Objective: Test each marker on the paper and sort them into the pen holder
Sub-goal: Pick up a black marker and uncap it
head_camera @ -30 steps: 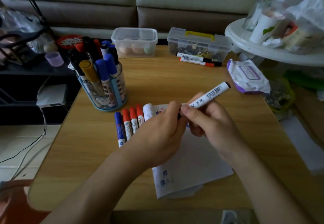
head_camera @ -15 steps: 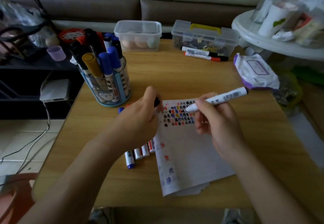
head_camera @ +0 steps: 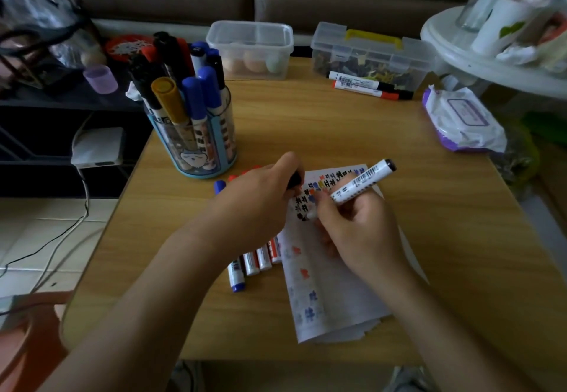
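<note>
The right hand (head_camera: 359, 235) grips a white marker (head_camera: 362, 180) with curled fingers, like for writing. The marker is tilted, its back end points up and to the right, and its tip touches the paper (head_camera: 334, 299) near the left edge, among many small colored marks in the upper part. The left hand (head_camera: 257, 207) is just beside, to the left of the tip. It pinches a small black cap (head_camera: 294, 180) between thumb and fingers, and its knuckles are over the paper's left edge.

The paper lies on the wooden table (head_camera: 337, 128), in the near middle. Along its left side lies a row of markers (head_camera: 252, 264), partly hidden under the left hand: one blue at the outside, the others red. The holder (head_camera: 199, 146) stands upright at the far left of the table, well apart from the paper, and is full of capped markers in black, blue, red and yellow.

At the far edge two more markers (head_camera: 365, 86) lie side by side in front of a clear box (head_camera: 371, 54) with a yellow handle. Left of this box stands an egg box (head_camera: 250, 49). A pack of wipes (head_camera: 460, 118) lies at the right edge.
</note>
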